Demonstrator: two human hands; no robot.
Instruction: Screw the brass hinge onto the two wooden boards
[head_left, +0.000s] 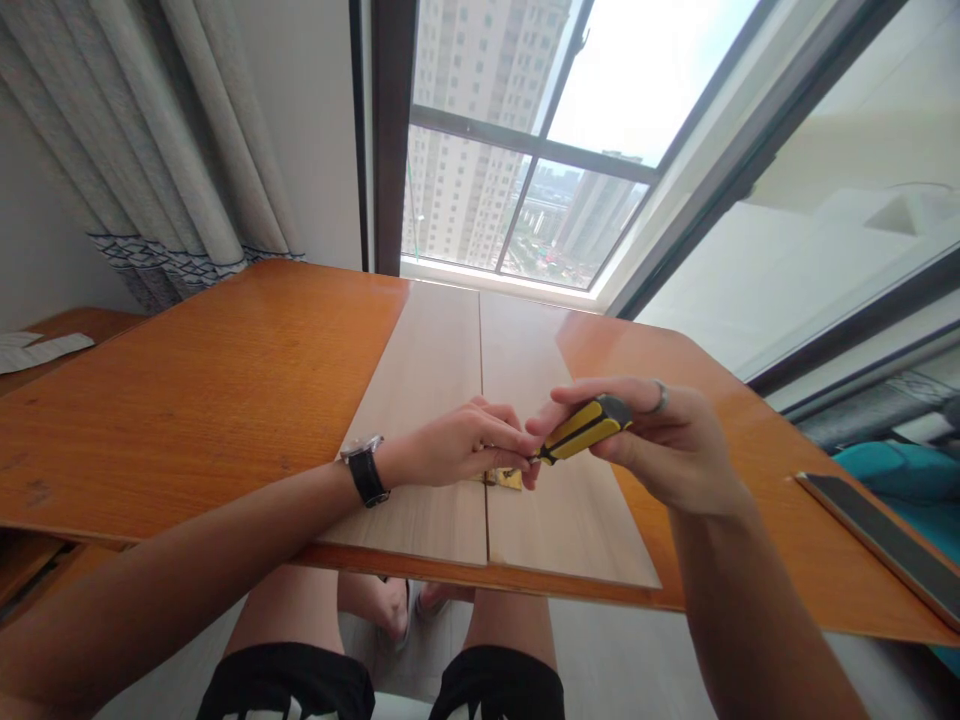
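Observation:
My right hand (664,440) is wrapped round the yellow and black handle of a screwdriver (585,430), which tilts down to the left. Close to its tip, the fingertips of my left hand (465,442) are pinched together; what lies between them is too small and too hidden to make out. Just under these fingers is a brass-coloured hinge (506,479), partly covered by the hand. It sits across the seam between two pale wood-grain boards, the left board (420,380) and the right board (574,525), lying flat side by side.
The boards rest on an orange-brown wooden table (225,370), reaching its front edge. A dark flat object with a wooden-coloured rim (885,540) lies at the table's right edge. Beyond the table are a window (525,150) and a grey curtain (172,130). My legs are below the front edge.

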